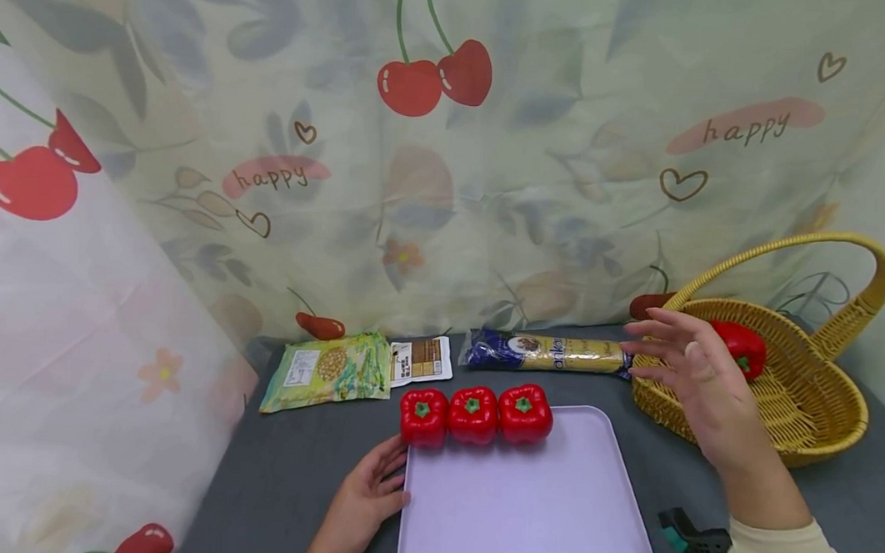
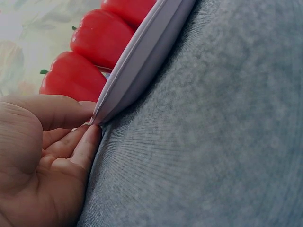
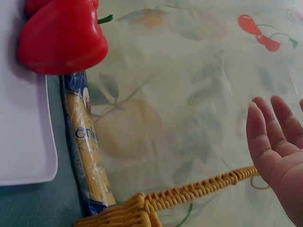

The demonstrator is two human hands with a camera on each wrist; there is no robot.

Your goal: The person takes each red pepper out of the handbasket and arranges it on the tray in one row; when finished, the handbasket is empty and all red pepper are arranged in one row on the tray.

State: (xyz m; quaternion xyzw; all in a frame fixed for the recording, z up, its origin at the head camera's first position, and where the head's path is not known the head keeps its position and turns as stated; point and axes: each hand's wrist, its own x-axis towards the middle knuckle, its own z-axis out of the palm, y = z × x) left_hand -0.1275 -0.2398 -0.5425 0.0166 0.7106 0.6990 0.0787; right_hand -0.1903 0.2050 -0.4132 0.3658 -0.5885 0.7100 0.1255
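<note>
Three red bell peppers [image 1: 473, 415] sit in a row along the far edge of a pale lilac tray [image 1: 528, 506]. My left hand [image 1: 367, 496] is at the tray's left side; in the left wrist view its thumb and fingers [image 2: 85, 142] pinch the tray's rim. Raised near the left side of a wicker basket [image 1: 844, 414], my right hand [image 1: 707, 391] holds nothing, its fingers spread and relaxed. Inside the basket lies another red bell pepper [image 1: 742, 346], partly hidden behind that hand. The right wrist view shows the open palm [image 3: 284, 161] beside the basket's handle [image 3: 199, 191].
Behind the tray lie a green and yellow packet [image 1: 330, 372], a smaller brown and white packet [image 1: 423, 361] and a long pack of spaghetti [image 1: 547, 353]. A printed cloth [image 1: 492, 187] hangs at the back. A dark strap-like object [image 1: 692, 536] shows near the right sleeve.
</note>
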